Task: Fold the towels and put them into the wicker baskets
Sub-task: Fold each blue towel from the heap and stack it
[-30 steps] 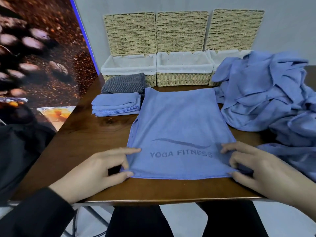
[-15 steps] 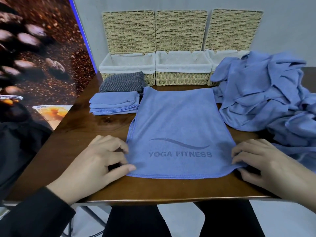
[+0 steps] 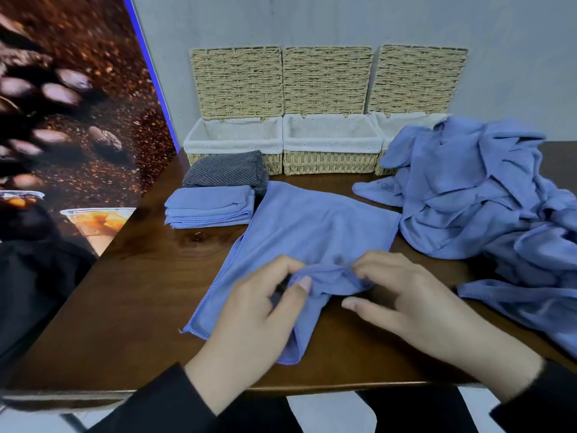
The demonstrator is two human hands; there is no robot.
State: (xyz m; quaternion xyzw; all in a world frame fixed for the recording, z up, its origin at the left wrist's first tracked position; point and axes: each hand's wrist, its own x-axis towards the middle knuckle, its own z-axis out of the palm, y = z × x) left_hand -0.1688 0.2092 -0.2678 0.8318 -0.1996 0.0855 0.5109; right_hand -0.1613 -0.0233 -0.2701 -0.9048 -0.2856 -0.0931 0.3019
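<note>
Two hands, left hand (image 3: 253, 317) and right hand (image 3: 415, 304), are pinching the bunched blue microfibre towel (image 3: 315, 232), fingers clamped on its fold near the counter's (image 3: 134, 301) front edge.

Towel heap (image 3: 474, 195) blocks right basket (image 3: 402, 126); bare table (image 3: 134, 292) left.

Towel (image 3: 315, 226) in the middle is periwinkle blue, same as the folded stack (image 3: 209, 207) and the messy pile (image 3: 474, 189). Folded cloth (image 3: 225, 168) behind the stack is dark grey w/ fine diagonal stripes. Wicker baskets (image 3: 326, 162) are straw-tan w/ white dotted liners. Bench (image 3: 140, 292) is dark brown wood. Sleeves (image 3: 162, 407) black.
</note>
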